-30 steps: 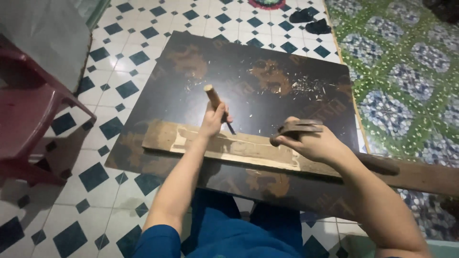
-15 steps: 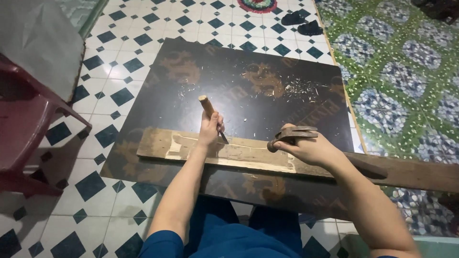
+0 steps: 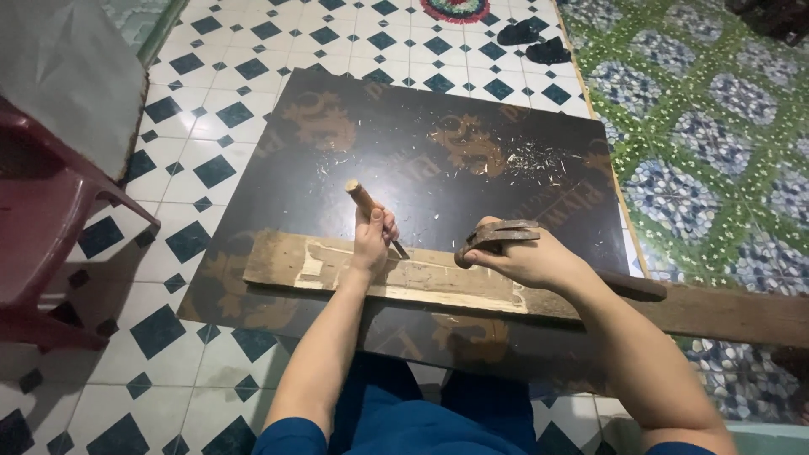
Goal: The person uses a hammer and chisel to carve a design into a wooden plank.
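The left hand [image 3: 371,240] is wrapped around a wooden-handled chisel [image 3: 373,216], its blade set at a slant on the long wooden plank [image 3: 396,274] that lies across a dark board [image 3: 438,152] on the tiled floor [image 3: 211,143]. The right hand [image 3: 527,257] is closed around a claw hammer [image 3: 497,236], whose head hangs just above the plank, near the chisel. Pale patches along the plank's left and middle and chips [image 3: 531,160] scattered on the board suggest carving is well begun, while the right stretch looks uncut.
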